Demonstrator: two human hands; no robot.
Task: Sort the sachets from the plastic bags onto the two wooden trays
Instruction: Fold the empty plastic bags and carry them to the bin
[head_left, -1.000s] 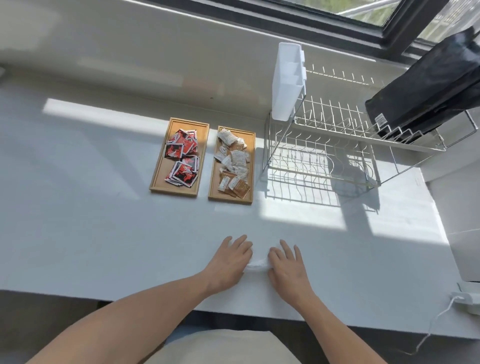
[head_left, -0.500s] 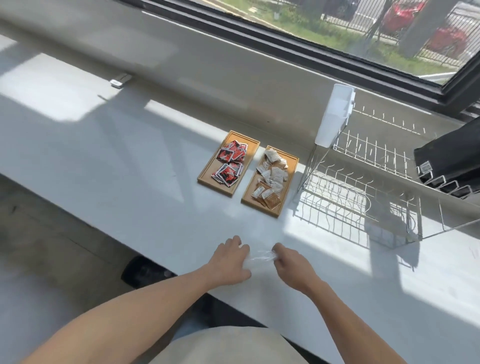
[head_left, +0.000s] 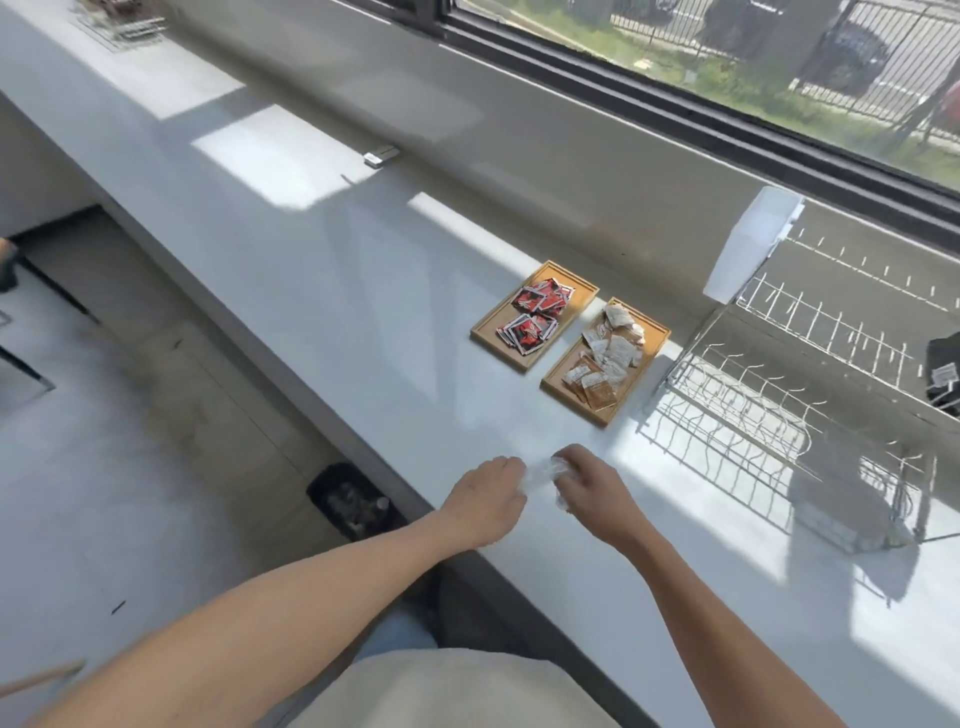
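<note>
while both hands curl round a crumpled clear plastic bag (head_left: 540, 475) at the desk (head_left: 363, 332) edge, left grip (head_left: 488, 499) and right grip (head_left: 589, 486) clamped on it, red sachets (head_left: 532, 314) on left tray (head_left: 535, 314), pale and brown sachets (head_left: 608, 358) on right tray (head_left: 605, 361), wire rack (head_left: 810, 395) beside

White counter (head_left: 322, 291) with two wooden trays (head_left: 535, 358) side by side, a wire dish rack (head_left: 779, 415) beside them
</note>
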